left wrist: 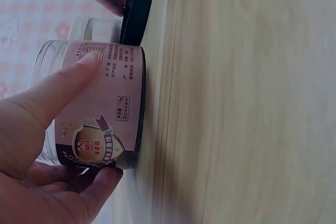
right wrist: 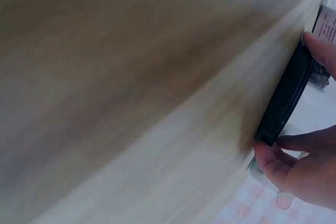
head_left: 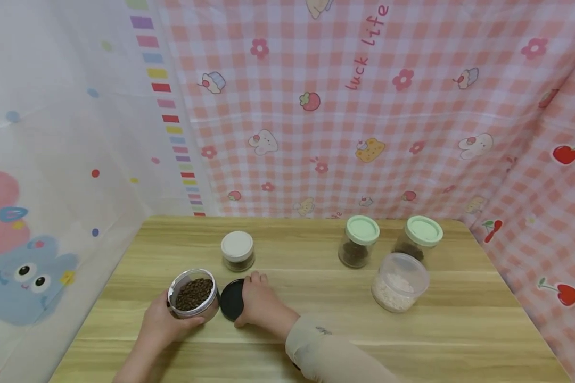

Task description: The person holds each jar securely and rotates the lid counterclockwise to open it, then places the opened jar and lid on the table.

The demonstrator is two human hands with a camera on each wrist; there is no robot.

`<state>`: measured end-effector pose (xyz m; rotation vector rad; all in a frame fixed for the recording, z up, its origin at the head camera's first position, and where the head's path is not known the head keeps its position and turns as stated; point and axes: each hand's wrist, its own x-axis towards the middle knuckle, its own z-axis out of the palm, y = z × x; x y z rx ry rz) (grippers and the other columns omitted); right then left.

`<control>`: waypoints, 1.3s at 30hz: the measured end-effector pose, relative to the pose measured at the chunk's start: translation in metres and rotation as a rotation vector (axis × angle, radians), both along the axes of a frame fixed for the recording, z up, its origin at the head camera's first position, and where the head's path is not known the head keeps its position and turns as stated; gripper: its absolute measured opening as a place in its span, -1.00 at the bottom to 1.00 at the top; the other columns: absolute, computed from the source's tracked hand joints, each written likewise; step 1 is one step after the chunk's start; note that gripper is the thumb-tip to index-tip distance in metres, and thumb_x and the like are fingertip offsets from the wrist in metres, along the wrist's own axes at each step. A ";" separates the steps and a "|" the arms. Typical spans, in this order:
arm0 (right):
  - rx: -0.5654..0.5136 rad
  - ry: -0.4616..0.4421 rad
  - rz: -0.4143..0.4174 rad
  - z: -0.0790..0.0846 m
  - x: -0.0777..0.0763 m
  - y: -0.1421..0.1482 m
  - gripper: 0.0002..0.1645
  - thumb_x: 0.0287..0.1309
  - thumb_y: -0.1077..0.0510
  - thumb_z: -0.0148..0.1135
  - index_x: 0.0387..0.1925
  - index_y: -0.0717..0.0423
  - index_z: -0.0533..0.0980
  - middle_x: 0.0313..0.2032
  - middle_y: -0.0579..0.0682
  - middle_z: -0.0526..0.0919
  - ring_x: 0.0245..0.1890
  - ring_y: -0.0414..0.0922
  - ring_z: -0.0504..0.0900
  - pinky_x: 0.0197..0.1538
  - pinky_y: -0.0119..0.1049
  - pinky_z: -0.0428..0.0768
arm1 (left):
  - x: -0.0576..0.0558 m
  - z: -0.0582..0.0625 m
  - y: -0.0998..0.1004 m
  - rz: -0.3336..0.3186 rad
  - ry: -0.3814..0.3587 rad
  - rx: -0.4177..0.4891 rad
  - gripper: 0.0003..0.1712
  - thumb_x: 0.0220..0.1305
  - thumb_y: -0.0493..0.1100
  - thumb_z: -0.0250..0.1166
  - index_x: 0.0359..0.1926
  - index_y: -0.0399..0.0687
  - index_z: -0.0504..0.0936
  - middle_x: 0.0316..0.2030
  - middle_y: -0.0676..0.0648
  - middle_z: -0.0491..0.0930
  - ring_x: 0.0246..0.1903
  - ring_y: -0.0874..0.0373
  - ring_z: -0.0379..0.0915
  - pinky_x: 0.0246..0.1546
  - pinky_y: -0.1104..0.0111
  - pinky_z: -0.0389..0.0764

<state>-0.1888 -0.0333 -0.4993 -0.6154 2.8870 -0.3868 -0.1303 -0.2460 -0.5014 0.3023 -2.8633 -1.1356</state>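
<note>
My left hand (head_left: 159, 323) grips a clear jar (left wrist: 113, 95) with a pink paper label, thumb on one side and fingers round the other. The jar is lidless, and brown pellets (head_left: 194, 294), like coffee beans or kibble, nearly fill it. Just right of it, a round black lid (head_left: 231, 300) lies at the tabletop. My right hand (head_left: 262, 304) holds this lid by its edge, thumb at the near side and fingertips at the far side. In the right wrist view the thumb and fingers span the lid (right wrist: 286, 98).
A small white-lidded jar (head_left: 238, 250) stands behind the lid. Two jars with mint-green lids, one nearer the middle (head_left: 359, 242) and one further right (head_left: 419, 236), hold dark contents. Before them stands an uncovered clear tub (head_left: 400, 282) of pale flakes. Patterned cloth (head_left: 316, 122) hangs behind the wooden table (head_left: 326, 330).
</note>
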 end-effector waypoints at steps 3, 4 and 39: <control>-0.002 0.000 -0.005 -0.001 0.001 -0.012 0.20 -0.58 -0.22 0.64 0.15 0.31 0.39 -0.03 0.08 0.40 -0.05 -0.05 0.31 -0.04 -0.40 0.49 | 0.000 0.002 -0.007 0.021 0.011 -0.021 0.11 -0.40 0.10 0.63 0.13 -0.43 0.35 0.03 -0.47 0.48 0.06 -0.35 0.39 0.12 -0.11 0.39; 0.001 -0.002 -0.011 -0.002 0.001 -0.016 0.21 -0.59 -0.21 0.65 0.16 0.30 0.39 -0.03 0.07 0.40 -0.04 -0.05 0.31 -0.03 -0.42 0.49 | 0.000 0.003 -0.009 0.028 0.013 -0.024 0.11 -0.39 0.10 0.63 0.13 -0.45 0.35 0.03 -0.48 0.47 0.06 -0.37 0.39 0.13 -0.12 0.38; -0.056 0.062 -0.212 -0.004 -0.011 -0.087 0.15 -0.50 -0.17 0.65 0.19 0.20 0.37 0.00 0.06 0.44 0.06 -0.06 0.42 0.09 -0.41 0.49 | -0.026 0.005 -0.054 0.176 0.020 -0.085 0.15 -0.32 0.09 0.61 0.16 -0.58 0.29 0.07 -0.61 0.36 0.06 -0.48 0.30 0.10 -0.19 0.34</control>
